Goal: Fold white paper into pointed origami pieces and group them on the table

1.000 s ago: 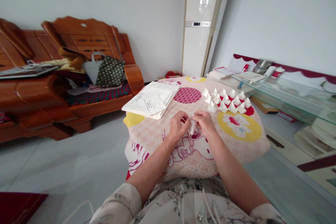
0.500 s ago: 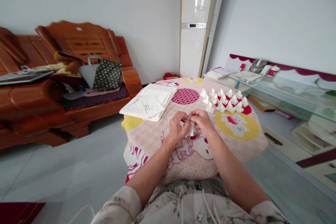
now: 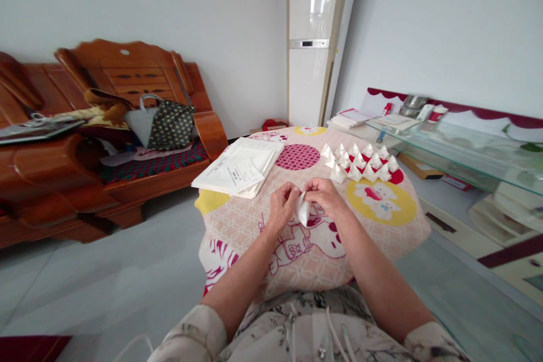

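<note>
Between my hands, above the patterned tablecloth, is a small folded white paper with a pointed lower end. My left hand pinches its left side near the top. From the other side my right hand grips the upper right edge with closed fingertips. The fingers partly cover the paper's top. Beyond my right hand, folded paper pieces with raised points stand in rows on the cloth. A stack of white printed sheets lies to the left of my hands.
A glass-topped stand with a metal pot and cups adjoins the table's right side. At left is a wooden sofa bearing bags. A tall white air conditioner stands in the corner. Papers lie behind the folded pieces.
The folded paper has turned and now shows more of its broad, pointed face below my fingers. Both hands have shifted their pinch slightly. The whole view has swung a little.
</note>
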Demonstrator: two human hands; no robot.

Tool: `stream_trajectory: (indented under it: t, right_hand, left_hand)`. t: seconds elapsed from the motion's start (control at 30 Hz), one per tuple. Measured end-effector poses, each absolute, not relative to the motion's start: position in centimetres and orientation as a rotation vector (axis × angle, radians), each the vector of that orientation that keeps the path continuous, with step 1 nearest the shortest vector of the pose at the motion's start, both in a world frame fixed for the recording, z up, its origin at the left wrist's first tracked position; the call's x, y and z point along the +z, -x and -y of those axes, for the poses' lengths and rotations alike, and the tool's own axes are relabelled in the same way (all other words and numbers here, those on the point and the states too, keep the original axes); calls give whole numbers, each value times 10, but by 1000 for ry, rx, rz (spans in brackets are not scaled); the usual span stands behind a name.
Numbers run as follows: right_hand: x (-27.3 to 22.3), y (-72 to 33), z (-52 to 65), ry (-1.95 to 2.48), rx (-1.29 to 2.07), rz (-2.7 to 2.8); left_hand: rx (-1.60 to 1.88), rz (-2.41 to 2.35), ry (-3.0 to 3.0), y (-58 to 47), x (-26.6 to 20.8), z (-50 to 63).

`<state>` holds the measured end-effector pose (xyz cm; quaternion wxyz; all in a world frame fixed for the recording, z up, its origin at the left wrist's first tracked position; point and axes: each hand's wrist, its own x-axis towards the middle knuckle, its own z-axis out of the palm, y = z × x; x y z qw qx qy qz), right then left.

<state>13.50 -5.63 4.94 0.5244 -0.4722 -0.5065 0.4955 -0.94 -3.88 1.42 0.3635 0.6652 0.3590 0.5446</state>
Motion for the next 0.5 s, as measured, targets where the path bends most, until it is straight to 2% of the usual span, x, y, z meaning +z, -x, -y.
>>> stream_trajectory:
  t: [0.5]
  right_hand:
    - [36,-138,55,1000,1275,1009]
  left_hand:
    - [1293,-749,-1580,8,10,34]
